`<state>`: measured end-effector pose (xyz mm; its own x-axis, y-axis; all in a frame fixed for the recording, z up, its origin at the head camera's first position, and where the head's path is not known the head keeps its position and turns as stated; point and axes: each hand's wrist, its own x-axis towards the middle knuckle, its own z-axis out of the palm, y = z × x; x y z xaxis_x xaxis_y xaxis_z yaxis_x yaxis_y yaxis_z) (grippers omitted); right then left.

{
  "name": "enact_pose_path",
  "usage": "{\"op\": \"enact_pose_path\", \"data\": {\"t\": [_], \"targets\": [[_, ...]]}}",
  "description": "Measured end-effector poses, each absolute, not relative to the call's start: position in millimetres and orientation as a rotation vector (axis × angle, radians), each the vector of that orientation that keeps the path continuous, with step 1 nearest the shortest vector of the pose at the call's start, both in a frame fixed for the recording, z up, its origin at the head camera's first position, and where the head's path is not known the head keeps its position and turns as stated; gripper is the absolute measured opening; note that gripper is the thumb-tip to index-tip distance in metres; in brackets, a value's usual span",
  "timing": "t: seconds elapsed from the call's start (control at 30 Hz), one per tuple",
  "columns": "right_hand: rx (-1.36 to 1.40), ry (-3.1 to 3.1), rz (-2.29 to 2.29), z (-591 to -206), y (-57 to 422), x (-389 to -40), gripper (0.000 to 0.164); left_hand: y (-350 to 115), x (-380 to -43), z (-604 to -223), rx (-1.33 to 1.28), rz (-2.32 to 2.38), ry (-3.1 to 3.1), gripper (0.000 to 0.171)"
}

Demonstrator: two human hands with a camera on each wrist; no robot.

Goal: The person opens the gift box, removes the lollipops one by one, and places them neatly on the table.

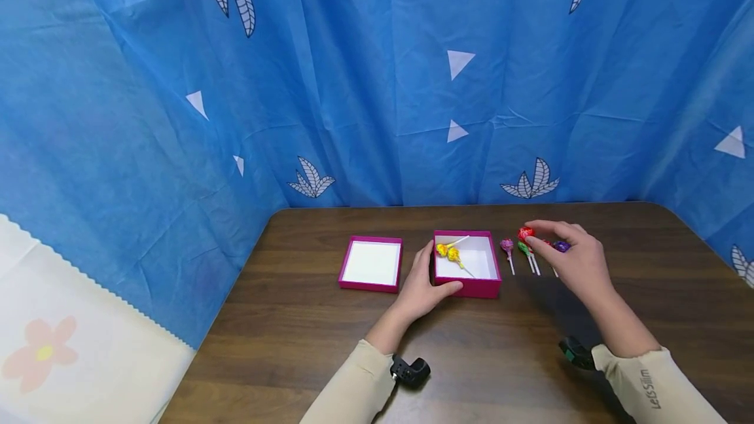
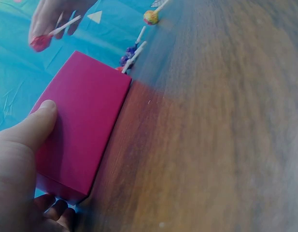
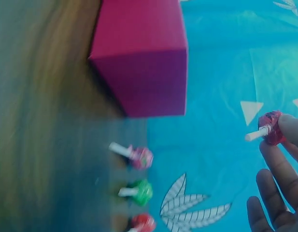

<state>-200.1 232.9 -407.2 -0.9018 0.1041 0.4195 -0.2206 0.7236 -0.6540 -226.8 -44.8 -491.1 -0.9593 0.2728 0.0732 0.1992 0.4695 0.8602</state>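
Note:
My left hand [image 1: 419, 290] holds a magenta box [image 1: 478, 288] at its near left corner, thumb on the front wall and fingers along the left side. Inside the white-lined box lie two yellow lollipops [image 1: 454, 254], sticks pointing right. My right hand [image 1: 574, 257] pinches a red lollipop [image 3: 271, 128] by its wrapped head between thumb and index finger, raised above the table to the right of the box. The other fingers of that hand are spread in the right wrist view. Under and beside it lie a pink-purple lollipop [image 1: 507, 246] and a green lollipop [image 3: 141, 192].
Left of the box lies its shallow lid [image 1: 371, 263], white inside facing up. More lollipops lie partly behind my right hand, among them a red one [image 3: 143, 223] and a dark purple one [image 1: 562, 246]. A blue curtain [image 1: 365, 84] hangs behind the wooden table [image 1: 283, 332].

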Motion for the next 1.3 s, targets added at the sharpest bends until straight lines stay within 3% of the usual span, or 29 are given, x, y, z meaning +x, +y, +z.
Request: {"op": "enact_pose_path", "data": {"t": [0.3, 0.73, 1.3], "targets": [[0.051, -2.529, 0.989, -421.3, 271.1, -181.4, 0.035, -43.1, -227.1, -492.5, 0.412, 1.517, 2.637, 0.101], [-0.104, -2.66, 1.096, -437.1, 307.1, -165.0, 0.05, -43.2, -226.4, -492.7, 0.417, 1.51, 2.644, 0.101], [-0.038, -2.723, 0.88, -457.5, 326.2, -164.9, 0.042, -43.7, -225.9, -493.5, 0.437, 1.519, 2.64, 0.1]]}}
